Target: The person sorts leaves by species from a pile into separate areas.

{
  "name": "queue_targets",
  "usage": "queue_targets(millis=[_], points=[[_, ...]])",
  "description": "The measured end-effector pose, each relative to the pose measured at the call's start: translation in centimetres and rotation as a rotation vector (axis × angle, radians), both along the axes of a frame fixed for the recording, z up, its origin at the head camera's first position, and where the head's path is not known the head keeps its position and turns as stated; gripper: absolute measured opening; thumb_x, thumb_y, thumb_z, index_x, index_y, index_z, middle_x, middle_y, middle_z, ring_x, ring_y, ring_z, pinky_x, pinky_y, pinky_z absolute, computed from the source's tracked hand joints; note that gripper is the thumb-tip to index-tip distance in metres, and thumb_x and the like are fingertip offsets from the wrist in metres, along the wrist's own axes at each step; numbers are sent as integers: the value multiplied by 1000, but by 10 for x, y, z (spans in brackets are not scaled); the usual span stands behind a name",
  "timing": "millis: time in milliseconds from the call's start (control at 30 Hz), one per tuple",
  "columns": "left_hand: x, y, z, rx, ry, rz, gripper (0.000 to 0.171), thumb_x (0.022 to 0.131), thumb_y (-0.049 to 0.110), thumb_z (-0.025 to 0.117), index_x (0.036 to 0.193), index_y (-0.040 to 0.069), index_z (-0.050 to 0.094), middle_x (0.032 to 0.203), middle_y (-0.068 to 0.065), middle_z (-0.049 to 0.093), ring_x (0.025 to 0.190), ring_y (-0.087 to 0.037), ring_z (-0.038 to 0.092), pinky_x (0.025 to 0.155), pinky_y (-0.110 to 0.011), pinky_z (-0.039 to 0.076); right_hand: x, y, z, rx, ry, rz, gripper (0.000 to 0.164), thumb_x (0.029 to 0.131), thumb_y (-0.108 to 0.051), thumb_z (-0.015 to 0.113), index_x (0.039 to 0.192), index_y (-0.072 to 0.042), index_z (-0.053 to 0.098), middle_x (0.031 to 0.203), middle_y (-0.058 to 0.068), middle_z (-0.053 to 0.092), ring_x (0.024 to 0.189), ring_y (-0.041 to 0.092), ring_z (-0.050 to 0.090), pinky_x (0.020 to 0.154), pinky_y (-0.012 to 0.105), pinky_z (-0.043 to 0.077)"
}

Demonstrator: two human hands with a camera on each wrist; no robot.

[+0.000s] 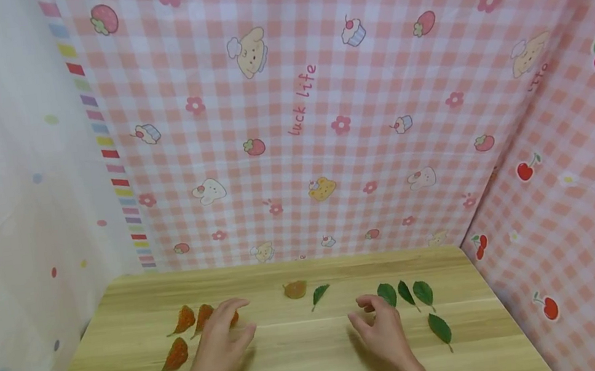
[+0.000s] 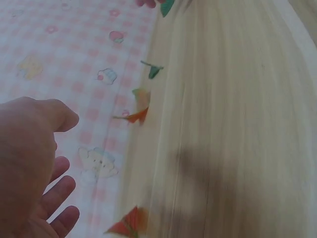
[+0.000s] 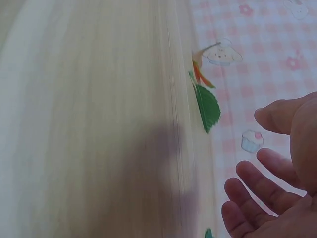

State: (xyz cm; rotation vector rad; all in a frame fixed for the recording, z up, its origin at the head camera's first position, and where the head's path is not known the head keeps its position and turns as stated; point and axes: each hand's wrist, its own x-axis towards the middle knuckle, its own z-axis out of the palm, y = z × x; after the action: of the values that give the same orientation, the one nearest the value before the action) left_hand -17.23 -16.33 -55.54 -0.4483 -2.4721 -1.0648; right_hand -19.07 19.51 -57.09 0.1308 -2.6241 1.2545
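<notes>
My left hand (image 1: 220,338) hovers over the table's left side with relaxed, parted fingers and nothing in them. Under and beside it lie several orange-red leaves (image 1: 175,355), one partly hidden behind the fingers. My right hand (image 1: 383,326) hangs over the right side, fingers loosely bent and holding nothing. Close to it lie several green leaves (image 1: 440,328), one partly covered by the hand. Between the hands, farther back, are a single orange leaf (image 1: 295,289) and a small green leaf (image 1: 319,295). In the right wrist view that green leaf (image 3: 207,107) lies beyond the fingers.
The light wooden table (image 1: 309,370) reaches back to a pink checked cloth (image 1: 300,210) hanging behind it. A white spotted cloth (image 1: 28,212) hangs on the left, and a cherry-patterned cloth (image 1: 570,226) on the right.
</notes>
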Motion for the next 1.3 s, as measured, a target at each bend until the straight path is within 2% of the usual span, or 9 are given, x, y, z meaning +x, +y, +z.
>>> queue_targets(millis=[100,267,533,733,867,1100,1300], points=[[-7,9,-3,8,-30,-2,46,96,6,88,139,4,73,143,-16,75,131,-39,73,106,-60,63,-6,-8,-2,-1,13,10,32,100,-12,86,127,2,75,123,18,80,113,32,73,96,48,60],[-21,23,-9,19,-22,-26,46,94,3,88,137,1,73,140,-18,76,132,-38,73,110,-60,61,-16,-21,-3,-26,9,25,30,100,-11,85,124,3,75,120,20,79,111,32,71,93,47,61],[-41,42,-10,-3,-37,-46,45,95,2,85,138,0,72,140,-20,75,130,-41,74,110,-60,62,-33,-38,-3,-30,-32,13,29,100,-16,86,121,3,76,113,17,79,100,27,70,83,32,56],[-55,52,-7,-10,-111,-67,43,100,3,80,142,1,70,146,-23,72,135,-44,71,113,-63,59,-44,-46,-6,-47,-56,-28,29,102,-17,84,121,3,75,109,16,79,95,24,71,81,35,59],[-65,59,-9,-27,-148,-86,45,101,0,78,146,0,68,149,-25,70,138,-45,68,117,-62,57,-50,-51,-7,-44,-69,-62,29,101,-18,85,119,3,75,103,14,79,90,19,71,80,37,61],[-79,68,-16,-80,-136,-107,48,98,-7,77,145,-6,67,150,-29,67,140,-47,67,119,-62,56,-57,-63,-10,-24,-79,-95,31,99,-26,88,108,1,75,95,11,78,87,20,71,83,41,61],[-85,74,-21,-118,-158,-116,44,99,-8,76,143,-6,68,149,-27,68,138,-46,69,119,-60,57,-63,-73,-12,-10,-118,-167,32,98,-33,88,99,-4,74,92,6,75,87,20,69,82,40,60]])
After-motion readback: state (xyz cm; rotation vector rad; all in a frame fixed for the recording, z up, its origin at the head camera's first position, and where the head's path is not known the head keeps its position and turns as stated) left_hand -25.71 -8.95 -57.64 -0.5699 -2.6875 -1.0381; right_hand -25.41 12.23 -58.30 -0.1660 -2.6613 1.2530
